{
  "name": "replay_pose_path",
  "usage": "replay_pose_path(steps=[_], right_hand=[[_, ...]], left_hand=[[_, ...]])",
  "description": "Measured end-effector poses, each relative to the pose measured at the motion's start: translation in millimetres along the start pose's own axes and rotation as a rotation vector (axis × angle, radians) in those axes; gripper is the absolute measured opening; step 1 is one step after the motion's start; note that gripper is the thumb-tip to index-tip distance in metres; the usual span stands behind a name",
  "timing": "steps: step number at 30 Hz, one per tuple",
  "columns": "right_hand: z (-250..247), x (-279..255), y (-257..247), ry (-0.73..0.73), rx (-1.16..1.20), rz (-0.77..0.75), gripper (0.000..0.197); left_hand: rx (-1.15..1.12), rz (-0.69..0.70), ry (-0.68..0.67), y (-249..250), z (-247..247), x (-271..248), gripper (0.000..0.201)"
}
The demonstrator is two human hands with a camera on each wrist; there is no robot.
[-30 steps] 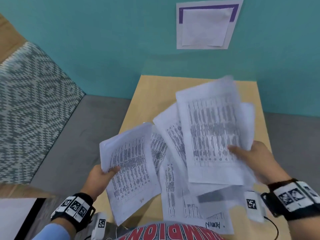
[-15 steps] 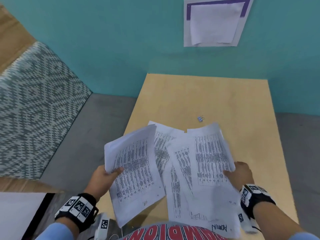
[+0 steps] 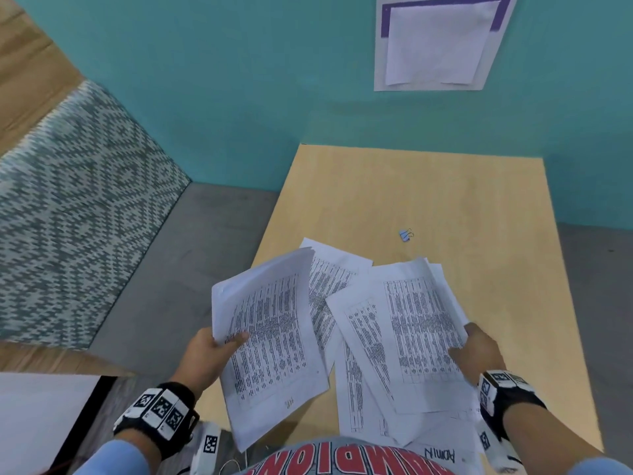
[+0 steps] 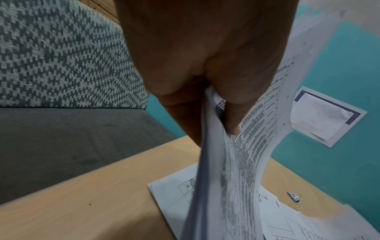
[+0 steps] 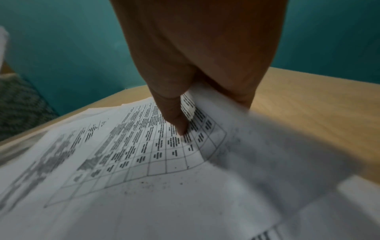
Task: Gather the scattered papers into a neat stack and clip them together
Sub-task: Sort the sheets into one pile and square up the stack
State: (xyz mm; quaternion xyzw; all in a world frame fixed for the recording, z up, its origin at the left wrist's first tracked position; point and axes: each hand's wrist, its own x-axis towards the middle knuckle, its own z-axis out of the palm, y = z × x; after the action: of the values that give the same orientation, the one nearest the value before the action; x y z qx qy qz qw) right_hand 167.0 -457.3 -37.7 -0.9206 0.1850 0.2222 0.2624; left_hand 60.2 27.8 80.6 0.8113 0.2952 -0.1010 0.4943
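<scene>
Between both hands' fingers (image 3: 236, 337) lie papers (image 3: 270, 334), binder clip (image 3: 406, 234) beyond.

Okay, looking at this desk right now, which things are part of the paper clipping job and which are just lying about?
Part of the job:
- sheaf of papers gripped by the left hand
- papers pinched by the right hand
- loose sheets lying on the table
- binder clip, untouched

Just lying about:
- wall notice
- patterned bench
</scene>
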Motion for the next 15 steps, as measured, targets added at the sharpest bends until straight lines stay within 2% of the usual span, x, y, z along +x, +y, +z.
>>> replay_pose_path(steps=[3,5,7,10,12,15], right_hand=[[-0.6,-7.7,-1.0,-0.007,0.174,-0.001,0.038],[-5.4,-12.2,0.1,-0.016,0.283,-0.011,0.038],[-11.2,-14.5,7.5,-0.058,0.363,0.019,0.032],[-20.8,-16.4,30.7,-0.199,0.466,0.112,0.021],[-29.1,-22.4,45.5,-0.208,0.486,0.144,0.018],[-39.6,-34.0,60.6,-0.134,0.497,0.123,0.018]], left_hand=[[0.014,0.017,0.01,6.8,1.1,0.1,0.025],[0.003,0.018,0.012,12.3,2.6,-0.4,0.019],[-0.018,0.003,0.015,14.0,3.6,0.2,0.017],[-0.025,-0.005,0.02,8.9,4.3,3.8,0.041],[-0.03,-0.008,0.002,5.6,6.3,7.1,0.055],[-0.017,0.002,-0.002,12.8,10.6,6.6,0.042]])
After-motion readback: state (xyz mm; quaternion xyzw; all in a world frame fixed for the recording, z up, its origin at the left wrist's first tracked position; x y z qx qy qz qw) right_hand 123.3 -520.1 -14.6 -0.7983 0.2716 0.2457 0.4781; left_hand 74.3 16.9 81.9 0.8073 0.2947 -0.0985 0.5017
